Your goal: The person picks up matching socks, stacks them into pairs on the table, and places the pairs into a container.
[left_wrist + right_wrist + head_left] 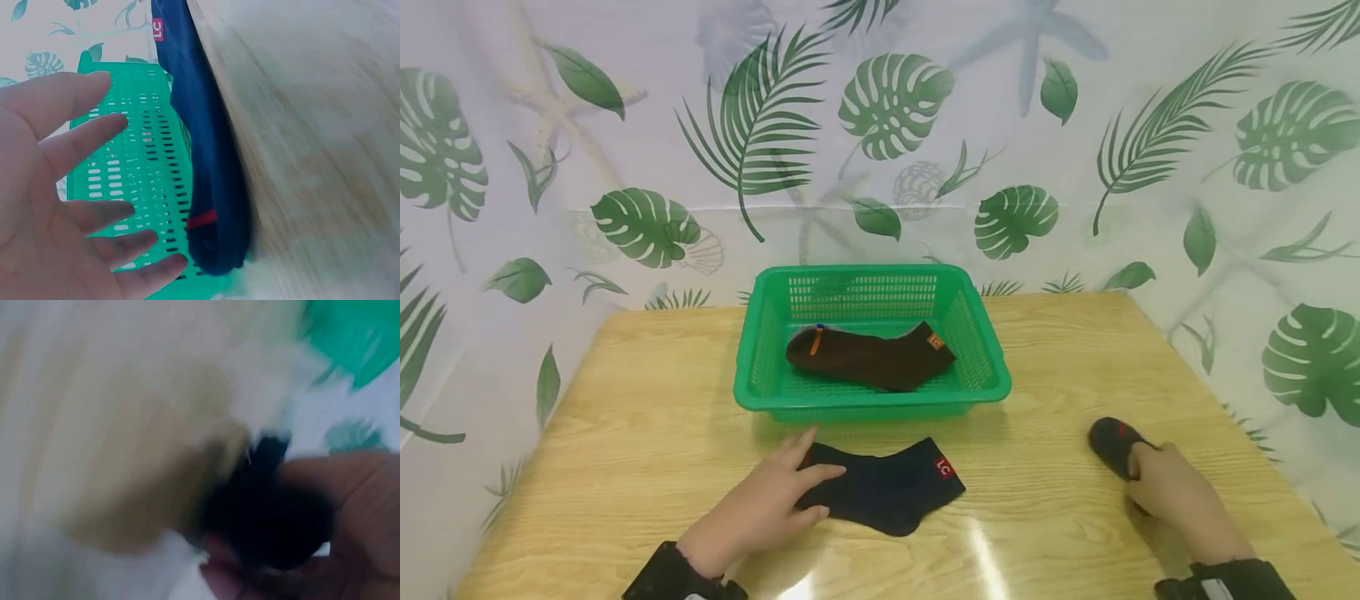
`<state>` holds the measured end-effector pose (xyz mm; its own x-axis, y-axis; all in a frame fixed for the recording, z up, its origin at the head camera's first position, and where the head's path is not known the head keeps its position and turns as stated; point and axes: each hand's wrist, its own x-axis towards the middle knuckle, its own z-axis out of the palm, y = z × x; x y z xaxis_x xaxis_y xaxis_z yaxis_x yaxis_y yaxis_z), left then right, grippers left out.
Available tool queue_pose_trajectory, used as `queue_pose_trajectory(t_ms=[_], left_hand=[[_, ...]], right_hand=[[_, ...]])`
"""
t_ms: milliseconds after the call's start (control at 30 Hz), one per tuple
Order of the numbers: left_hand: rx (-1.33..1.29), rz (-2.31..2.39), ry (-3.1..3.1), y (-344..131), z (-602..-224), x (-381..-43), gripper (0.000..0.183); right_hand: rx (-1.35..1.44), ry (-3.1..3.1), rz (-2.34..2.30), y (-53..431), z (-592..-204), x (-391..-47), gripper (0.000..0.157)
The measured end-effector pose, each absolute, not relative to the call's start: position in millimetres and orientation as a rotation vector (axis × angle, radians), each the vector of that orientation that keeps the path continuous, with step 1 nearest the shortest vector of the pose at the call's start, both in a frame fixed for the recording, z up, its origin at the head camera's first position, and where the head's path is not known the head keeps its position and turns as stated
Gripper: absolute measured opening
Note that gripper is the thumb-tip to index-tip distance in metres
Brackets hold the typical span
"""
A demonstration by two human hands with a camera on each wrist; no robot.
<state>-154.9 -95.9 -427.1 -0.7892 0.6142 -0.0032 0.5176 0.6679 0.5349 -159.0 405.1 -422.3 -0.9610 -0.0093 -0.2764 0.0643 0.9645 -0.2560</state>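
A navy ankle sock point(887, 492) with a red LC label lies flat on the table. Over its left end hovers or rests my left hand point(767, 504), fingers spread; the left wrist view shows this hand point(69, 175) apart from the sock point(203, 131). At the right side of the table, my right hand point(1180, 500) grips a dark sock point(1112, 446) with a small red mark. That sock point(269, 519) looks bunched and blurred in the right wrist view, pinched between thumb and fingers. Part of it is hidden by the hand.
Behind the navy sock stands a green plastic basket point(880, 406) with perforated walls. Inside it lies a dark brown sock point(868, 360) with an orange label. The wooden table point(647, 400) meets a leaf-patterned cloth point(925, 183) at the back and sides.
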Motion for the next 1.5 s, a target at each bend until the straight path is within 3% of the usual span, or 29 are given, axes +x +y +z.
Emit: queue_pose_trajectory(t_ms=[167, 300, 400, 533, 600, 700, 800, 933, 1167, 1367, 1500], left_hand=[[0.949, 0.762, 2.742, -87, -419, -160, 0.045], [1.006, 0.828, 2.767, -63, -405, -164, 0.068], [1.079, 0.93, 2.762, -43, -399, -165, 0.083], [1.059, 1.112, 2.823, -29, -398, -165, 0.052], [0.98, 1.202, 2.847, -29, -397, -166, 0.033], [0.819, 1.343, 2.791, -34, -395, -168, 0.022], [0.682, 1.477, 2.669, -40, -391, -170, 0.019], [0.616, 1.638, 2.51, -46, -387, -171, 0.02], [0.735, 1.825, 2.375, -48, -378, -165, 0.016], [0.699, 2.138, 2.069, -56, -360, -158, 0.013], [0.606, 2.266, 1.768, -61, -356, -156, 0.014]], right_hand=[[-0.317, 2.789, -0.821, 327, -398, -159, 0.017], [-0.569, 2.764, -0.964, 272, -369, -161, 0.025], [-0.736, 2.713, -1.059, 239, -361, -163, 0.02], [-0.799, 2.67, -1.16, 208, -364, -168, 0.017], [-0.786, 2.736, -1.144, 199, -368, -171, 0.025], [-0.801, 2.88, -1.043, 192, -374, -173, 0.044], [-0.843, 2.968, -0.924, 189, -382, -173, 0.059], [-0.858, 2.935, -0.984, 184, -390, -170, 0.064], [-0.838, 2.868, -1.136, 177, -405, -166, 0.041], [-0.643, 2.373, -1.383, 183, -418, -168, 0.03], [-0.524, 1.984, -1.619, 182, -423, -170, 0.05]])
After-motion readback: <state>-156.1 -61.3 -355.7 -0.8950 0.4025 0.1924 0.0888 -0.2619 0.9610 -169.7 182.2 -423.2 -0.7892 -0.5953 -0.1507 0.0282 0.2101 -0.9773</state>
